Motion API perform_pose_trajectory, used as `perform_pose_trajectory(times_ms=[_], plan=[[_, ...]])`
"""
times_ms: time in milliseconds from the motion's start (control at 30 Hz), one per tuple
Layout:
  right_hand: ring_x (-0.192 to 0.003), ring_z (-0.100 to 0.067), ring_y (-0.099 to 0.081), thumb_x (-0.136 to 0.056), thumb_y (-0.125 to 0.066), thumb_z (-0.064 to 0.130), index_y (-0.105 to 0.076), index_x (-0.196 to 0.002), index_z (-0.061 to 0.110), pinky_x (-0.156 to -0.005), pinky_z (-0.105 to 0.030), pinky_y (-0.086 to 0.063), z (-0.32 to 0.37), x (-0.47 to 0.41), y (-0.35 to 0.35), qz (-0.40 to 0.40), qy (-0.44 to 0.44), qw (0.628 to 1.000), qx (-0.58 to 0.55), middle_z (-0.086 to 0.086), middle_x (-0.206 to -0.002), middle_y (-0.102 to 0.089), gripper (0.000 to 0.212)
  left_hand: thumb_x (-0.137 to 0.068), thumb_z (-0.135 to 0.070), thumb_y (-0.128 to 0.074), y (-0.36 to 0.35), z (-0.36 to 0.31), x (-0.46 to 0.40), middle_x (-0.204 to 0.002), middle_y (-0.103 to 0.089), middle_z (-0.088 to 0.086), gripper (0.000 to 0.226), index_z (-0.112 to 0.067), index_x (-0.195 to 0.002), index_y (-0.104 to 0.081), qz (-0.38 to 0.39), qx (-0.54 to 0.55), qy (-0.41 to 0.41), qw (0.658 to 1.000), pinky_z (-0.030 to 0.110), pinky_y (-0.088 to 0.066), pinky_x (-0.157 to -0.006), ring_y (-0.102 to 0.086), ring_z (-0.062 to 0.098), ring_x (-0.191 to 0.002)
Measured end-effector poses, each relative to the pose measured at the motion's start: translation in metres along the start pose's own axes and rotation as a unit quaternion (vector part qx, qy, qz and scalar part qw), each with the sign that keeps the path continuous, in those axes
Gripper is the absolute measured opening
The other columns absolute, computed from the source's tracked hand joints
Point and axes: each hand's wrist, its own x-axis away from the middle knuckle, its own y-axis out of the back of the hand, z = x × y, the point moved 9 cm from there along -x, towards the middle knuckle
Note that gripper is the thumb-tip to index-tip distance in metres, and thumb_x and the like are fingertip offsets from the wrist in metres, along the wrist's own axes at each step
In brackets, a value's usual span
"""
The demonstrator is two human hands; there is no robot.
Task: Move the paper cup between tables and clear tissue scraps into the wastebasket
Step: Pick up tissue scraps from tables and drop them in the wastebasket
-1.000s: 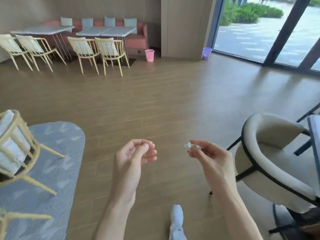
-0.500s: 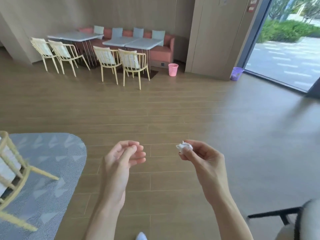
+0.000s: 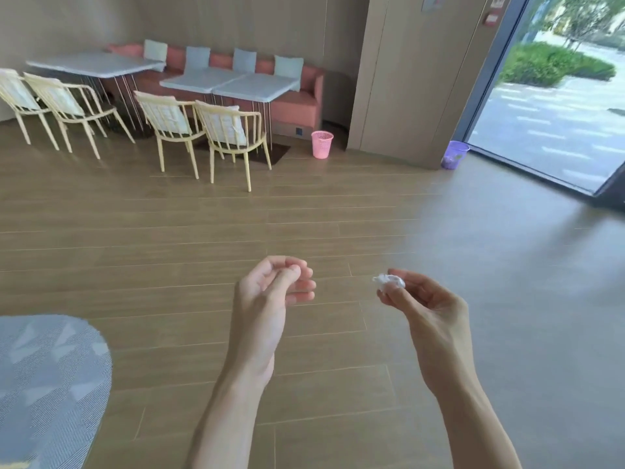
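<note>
A small crumpled white tissue scrap is pinched between the thumb and fingertips of my right hand, held at chest height over the wooden floor. My left hand hangs beside it, fingers loosely curled with the thumb resting on them, holding nothing I can see. A pink wastebasket stands far ahead by the sofa's end. A purple wastebasket sits to the right of it by the glass door. No paper cup is in view.
White tables with yellow chairs line a pink sofa at the back left. A grey patterned rug lies at my lower left. A wood-panelled pillar stands between the two baskets. Wooden floor stretches ahead.
The view has swung left and moved forward: the white armchair on the right and the near yellow chair have left the frame. Both hands keep their pose, the right still pinching the tissue.
</note>
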Motion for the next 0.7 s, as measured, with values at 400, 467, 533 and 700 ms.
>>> perform_pose_trajectory(times_ms=[400,467,533,700], plan=[[-0.084,-0.016,-0.078,-0.091,-0.079,0.021,-0.079,-0.1,0.021,-0.08,-0.021,-0.052,-0.068,-0.289,-0.065,-0.005,-0.045,0.999,-0.01,-0.002,-0.084,-0.08,0.01,-0.1,0.0,-0.054,-0.105,0.063,-0.277,-0.087,-0.075,0.007,0.021,-0.005,-0.092,-0.072,0.035,-0.056,0.053,0.996,0.043,-0.062,-0.081,-0.072,0.021,-0.079],[-0.085,-0.018,-0.078,-0.091,-0.078,0.019,-0.08,-0.099,0.021,-0.083,-0.026,-0.052,-0.072,-0.352,-0.085,0.013,-0.042,0.999,-0.021,-0.003,-0.086,-0.08,0.009,-0.101,0.0,-0.054,-0.12,0.068,-0.338,-0.088,-0.075,0.007,0.02,-0.005,-0.093,-0.072,0.02,-0.063,0.044,0.997,0.045,-0.062,-0.083,-0.072,0.021,-0.08],[-0.085,-0.019,-0.078,-0.092,-0.078,0.018,-0.079,-0.1,0.021,-0.086,-0.028,-0.053,-0.066,-0.417,-0.107,0.038,-0.037,0.998,-0.027,-0.004,-0.087,-0.08,0.009,-0.1,0.0,-0.055,-0.134,0.066,-0.399,-0.087,-0.075,0.007,0.019,-0.004,-0.093,-0.072,-0.002,-0.061,0.041,0.997,0.045,-0.061,-0.085,-0.072,0.021,-0.08],[-0.087,-0.019,-0.078,-0.093,-0.076,0.016,-0.078,-0.102,0.019,-0.085,-0.024,-0.056,-0.039,-0.562,-0.159,0.088,-0.022,0.995,-0.028,-0.003,-0.088,-0.081,0.01,-0.1,0.0,-0.055,-0.167,0.046,-0.533,-0.086,-0.076,0.007,0.021,-0.007,-0.091,-0.073,-0.046,-0.038,0.008,0.998,0.039,-0.063,-0.08,-0.073,0.021,-0.079]])
